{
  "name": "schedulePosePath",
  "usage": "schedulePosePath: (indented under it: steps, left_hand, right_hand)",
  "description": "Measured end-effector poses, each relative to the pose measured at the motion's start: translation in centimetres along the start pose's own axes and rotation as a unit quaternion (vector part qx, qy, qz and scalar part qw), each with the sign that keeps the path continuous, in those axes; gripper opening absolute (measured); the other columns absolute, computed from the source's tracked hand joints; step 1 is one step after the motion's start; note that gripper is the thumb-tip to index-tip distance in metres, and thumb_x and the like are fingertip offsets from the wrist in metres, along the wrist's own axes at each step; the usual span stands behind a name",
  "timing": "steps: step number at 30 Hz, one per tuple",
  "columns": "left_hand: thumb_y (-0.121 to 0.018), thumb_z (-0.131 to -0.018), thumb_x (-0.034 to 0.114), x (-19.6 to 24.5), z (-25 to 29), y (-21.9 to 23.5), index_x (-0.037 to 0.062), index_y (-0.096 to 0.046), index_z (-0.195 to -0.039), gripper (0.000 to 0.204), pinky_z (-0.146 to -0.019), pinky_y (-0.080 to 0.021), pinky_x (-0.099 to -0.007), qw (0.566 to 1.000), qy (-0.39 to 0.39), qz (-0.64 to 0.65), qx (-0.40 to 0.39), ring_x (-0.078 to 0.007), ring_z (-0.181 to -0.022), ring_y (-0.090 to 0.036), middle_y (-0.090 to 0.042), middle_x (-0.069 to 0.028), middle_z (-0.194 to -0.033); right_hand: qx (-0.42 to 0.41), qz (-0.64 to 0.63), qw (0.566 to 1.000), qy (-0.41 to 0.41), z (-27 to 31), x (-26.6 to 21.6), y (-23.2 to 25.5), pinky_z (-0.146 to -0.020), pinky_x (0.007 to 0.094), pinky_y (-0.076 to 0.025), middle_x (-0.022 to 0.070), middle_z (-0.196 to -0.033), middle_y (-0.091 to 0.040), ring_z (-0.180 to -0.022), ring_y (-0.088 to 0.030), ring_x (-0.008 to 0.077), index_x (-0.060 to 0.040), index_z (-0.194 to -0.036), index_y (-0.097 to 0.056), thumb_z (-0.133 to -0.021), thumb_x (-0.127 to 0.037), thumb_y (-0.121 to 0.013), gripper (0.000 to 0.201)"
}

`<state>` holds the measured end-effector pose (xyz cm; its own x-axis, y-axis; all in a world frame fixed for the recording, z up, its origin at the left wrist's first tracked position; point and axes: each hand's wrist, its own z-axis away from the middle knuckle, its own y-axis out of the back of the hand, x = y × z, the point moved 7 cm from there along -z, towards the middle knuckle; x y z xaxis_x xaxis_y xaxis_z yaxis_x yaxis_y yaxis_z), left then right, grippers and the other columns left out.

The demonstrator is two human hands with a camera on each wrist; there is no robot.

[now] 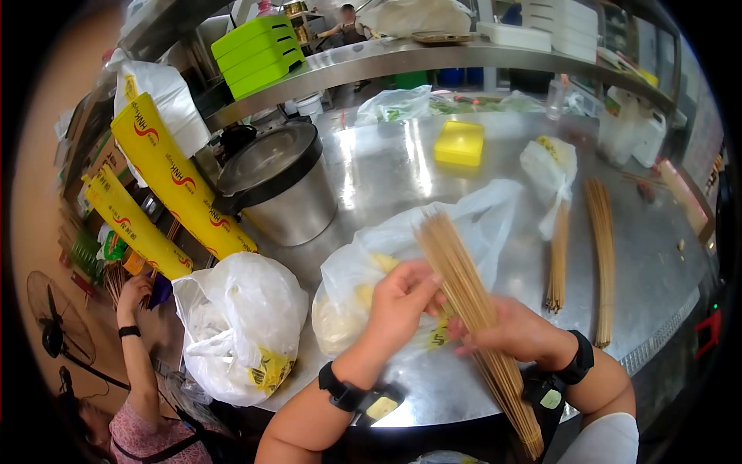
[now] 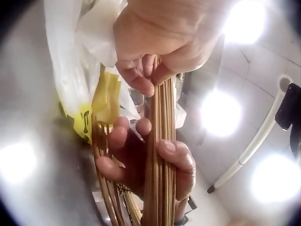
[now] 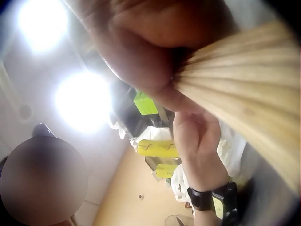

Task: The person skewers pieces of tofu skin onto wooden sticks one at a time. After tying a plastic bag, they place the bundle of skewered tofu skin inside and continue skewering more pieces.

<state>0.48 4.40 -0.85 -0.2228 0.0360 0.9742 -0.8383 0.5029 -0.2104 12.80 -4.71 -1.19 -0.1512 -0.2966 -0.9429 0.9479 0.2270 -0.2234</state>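
- My right hand (image 1: 506, 329) gripped the sticks (image 1: 464, 271); my left hand (image 1: 403, 300) pinched at their edge.
- Slack grip risked spilling loose ones across the table (image 1: 641, 278).

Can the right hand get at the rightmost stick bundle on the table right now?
Probably not without letting go first: the right hand is gripping the raised sticks. Otherwise, the rightmost stick bundle seems reachable across bare tabletop.

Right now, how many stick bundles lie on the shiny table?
2: a bare bundle at right; another bundle left of it, far end covered by a white bag. More may be hidden.
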Motion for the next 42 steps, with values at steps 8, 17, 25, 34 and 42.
schedulePosePath:
  steps: [8,17,25,34,42]
  left_hand:
    - [-0.061,-0.091,0.010,0.7,0.3,0.9,0.0012,-0.059,-0.093,0.010,-0.057,-0.050,-0.0227,0.997,0.075,-0.021,0.012,-0.0129,-0.065,-0.064,-0.067,-0.0074,-0.082]
    - [-0.060,-0.086,0.006,6.1,0.6,5.8,0.0010,-0.060,-0.090,0.007,-0.063,-0.048,-0.0264,0.917,-0.118,-0.351,0.145,-0.0137,-0.066,-0.060,-0.065,-0.0065,-0.081]
    - [-0.061,-0.089,0.013,9.9,2.5,3.0,0.0007,-0.064,-0.091,0.013,-0.064,-0.048,-0.0297,0.663,-0.383,-0.624,0.156,-0.0171,-0.062,-0.057,-0.063,-0.0107,-0.072]
    - [-0.068,-0.084,0.020,7.0,1.4,6.2,-0.0013,-0.063,-0.082,0.022,-0.054,-0.045,-0.0322,0.810,-0.062,-0.569,0.126,-0.0184,-0.056,-0.056,-0.059,-0.0103,-0.062]
    - [-0.079,-0.072,0.018,5.7,1.0,5.8,-0.0006,-0.062,-0.076,0.025,-0.056,-0.045,-0.0284,0.824,-0.032,-0.562,0.058,-0.0135,-0.058,-0.052,-0.057,-0.0058,-0.063]
  right_hand:
    - [0.035,0.075,0.996,-0.017,0.5,-1.1,-0.1,-0.075,0.0261,-0.051,0.0059,-0.092,-0.062,-0.081,-0.063,0.0137,0.0027,-0.111,-0.054,-0.082,-0.005,-0.066,0.032]
    - [0.025,0.026,0.999,-0.003,0.5,-1.3,-0.1,-0.067,0.0262,-0.048,0.0056,-0.082,-0.058,-0.071,-0.060,0.0133,0.0012,-0.097,-0.052,-0.082,-0.002,-0.063,0.019]
    - [0.030,0.030,0.999,-0.001,0.3,-0.9,0.2,-0.066,0.0257,-0.048,0.0048,-0.084,-0.057,-0.071,-0.060,0.0129,0.0016,-0.096,-0.051,-0.082,0.000,-0.061,0.017]
    - [0.029,0.028,0.999,-0.004,0.2,-0.8,0.2,-0.068,0.0260,-0.049,0.0051,-0.087,-0.056,-0.072,-0.059,0.0129,0.0021,-0.097,-0.051,-0.083,0.001,-0.061,0.017]
    - [0.031,0.040,0.999,-0.004,0.2,-0.8,0.2,-0.067,0.0259,-0.048,0.0055,-0.088,-0.057,-0.072,-0.059,0.0128,0.0030,-0.098,-0.051,-0.082,0.000,-0.060,0.018]
